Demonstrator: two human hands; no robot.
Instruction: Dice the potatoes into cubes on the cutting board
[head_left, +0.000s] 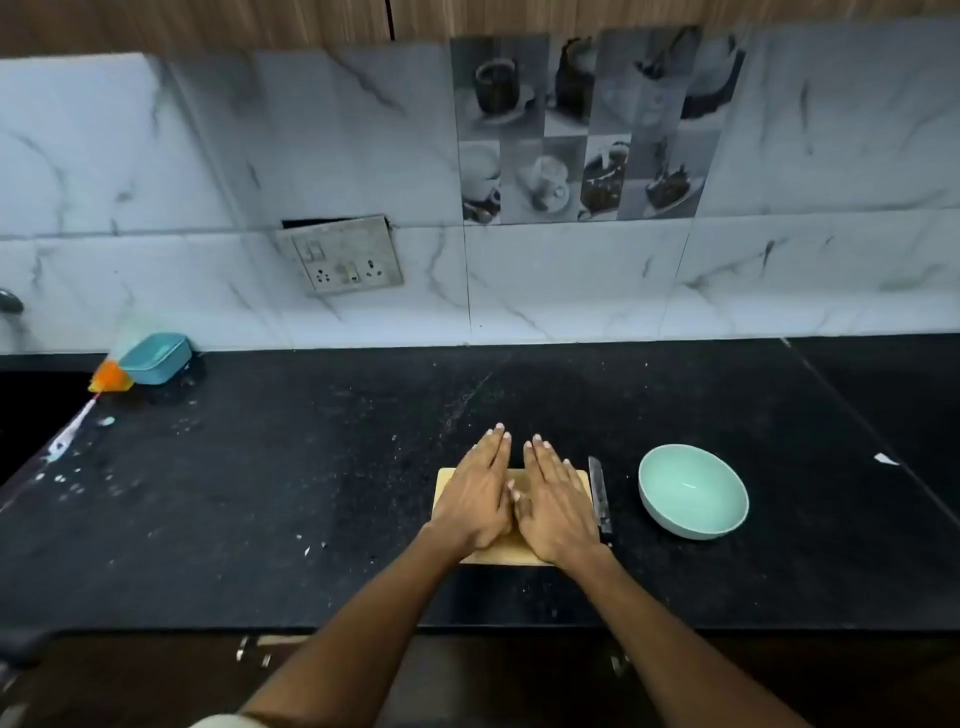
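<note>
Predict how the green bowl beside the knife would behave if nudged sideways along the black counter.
The bowl looks smooth and glazed, so it would probably slide rather than grip the counter. Its rounded sides narrow toward the base, so a push high on the rim might rock it. It appears empty, hence likely light, and perhaps breakable if ceramic.

The 2 flat hands, left hand (480, 493) and right hand (556, 501), cover most of the cutting board (447, 480). A knife (600, 493) lies just beside the board's right edge, with a green bowl (693, 491) farther right. The black table (285, 467) left of the board lies open up to a blue container (156, 358) near the wall.
</note>
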